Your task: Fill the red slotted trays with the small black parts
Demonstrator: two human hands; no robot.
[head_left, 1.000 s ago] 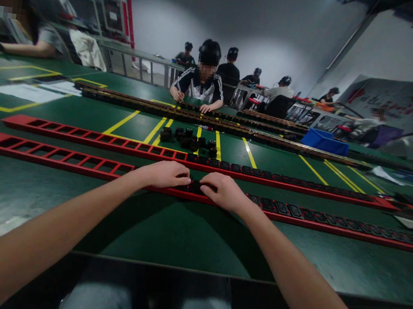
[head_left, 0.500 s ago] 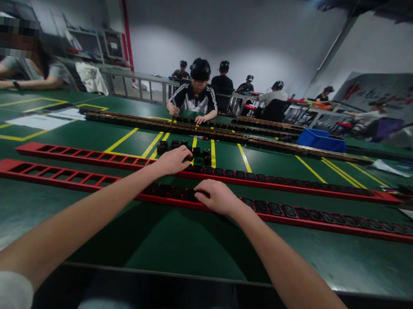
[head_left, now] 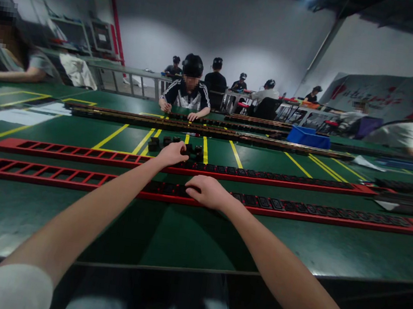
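Two long red frames lie across the green table, the far one [head_left: 88, 154] and the near one [head_left: 59, 175]. Black parts fill their slots on the right, while most slots at the left are bare. My left hand [head_left: 173, 153] is over the far frame, its fingers bent at a loose group of black blocks [head_left: 153, 143] just beyond; what its fingertips hold is too small to make out. My right hand [head_left: 207, 191] rests on the near frame with curled fingers around a black part in a slot, mostly hidden beneath the fingertips.
Long dark strips [head_left: 150, 121] lie farther back, with a blue bin [head_left: 308, 137] beside them. White papers [head_left: 21, 116] are at the left. A person [head_left: 188, 91] sits opposite, both hands on the table; others sit at left, right and behind.
The view has shifted, so most things appear farther left. My left hand has closed in on the black blocks, its fingers now bent down. My right hand stays at the near frame.
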